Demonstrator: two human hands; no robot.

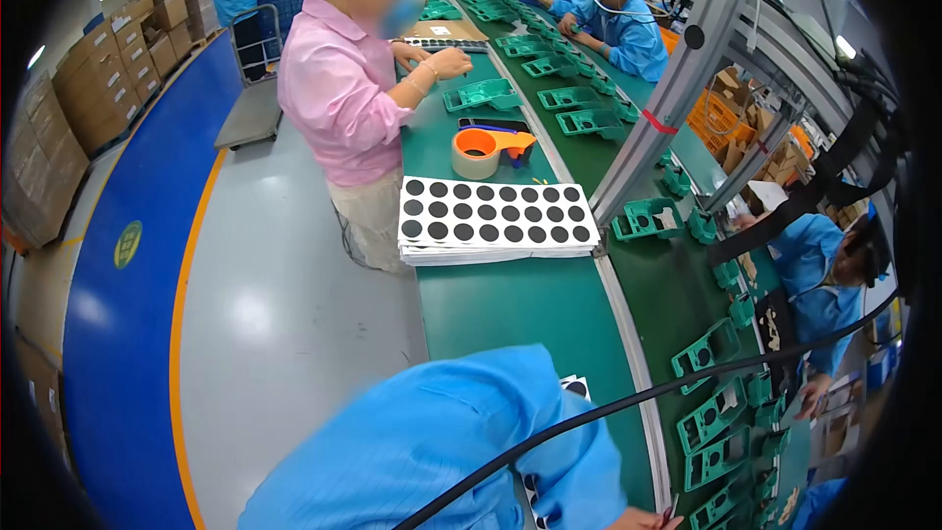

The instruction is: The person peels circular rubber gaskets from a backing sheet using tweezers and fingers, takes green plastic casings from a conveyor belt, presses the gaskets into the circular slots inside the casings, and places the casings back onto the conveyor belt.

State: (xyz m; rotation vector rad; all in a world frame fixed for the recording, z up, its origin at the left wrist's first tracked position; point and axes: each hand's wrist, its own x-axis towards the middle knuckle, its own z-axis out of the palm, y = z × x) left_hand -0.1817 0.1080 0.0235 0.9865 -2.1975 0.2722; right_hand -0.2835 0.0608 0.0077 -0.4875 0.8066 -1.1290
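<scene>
My left arm in a blue sleeve (461, 432) reaches across the lower middle of the head view. At the bottom edge, my left hand (643, 520) is only partly seen, its fingers closed around a thin, dark object (669, 510) too small to name. It is beside the conveyor, close to a green plastic housing (714, 508). Part of a white sheet with black round stickers (575, 388) shows beyond my sleeve on the green table (510, 319). My right hand is outside the view.
A stack of black-dot sticker sheets (496, 221) lies farther up the table, near an orange tape dispenser (500, 142). Green housings ride the conveyor (653, 280). A metal post (677, 88) and black cable (589, 414) cross the view. A person in pink (343, 88) works alongside; others sit opposite.
</scene>
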